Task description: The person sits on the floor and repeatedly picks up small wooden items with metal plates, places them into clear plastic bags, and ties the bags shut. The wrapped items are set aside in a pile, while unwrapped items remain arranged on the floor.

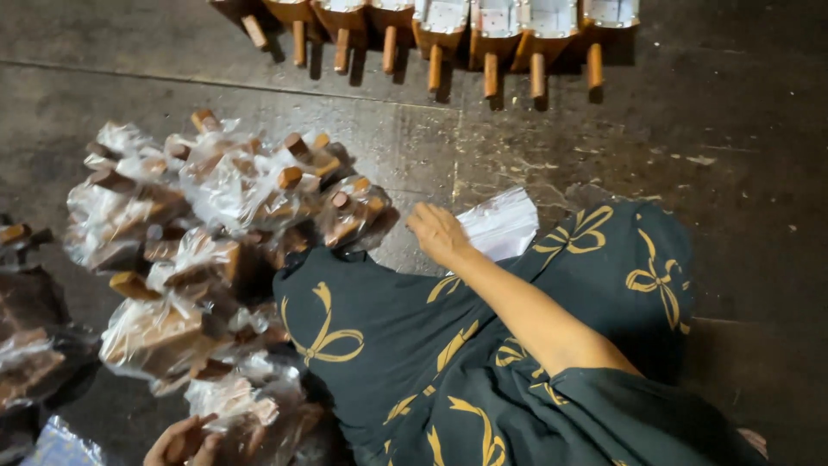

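Plastic bags (504, 223) seemingly under right hand (437, 233)

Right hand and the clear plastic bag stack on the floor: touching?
Touching. The head view shows the right hand lying on the edge of the clear plastic bag stack, fingers overlapping it with no gap.

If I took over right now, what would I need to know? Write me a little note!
Right hand: rests on the clear plastic bags lying on the knee; grip unclear.
Left hand: low at the frame's bottom edge, touching a bagged wooden piece; grip unclear.
Done: a pile of bagged pieces on the floor to the left.
Left: a row of unbagged wooden pieces at the top.
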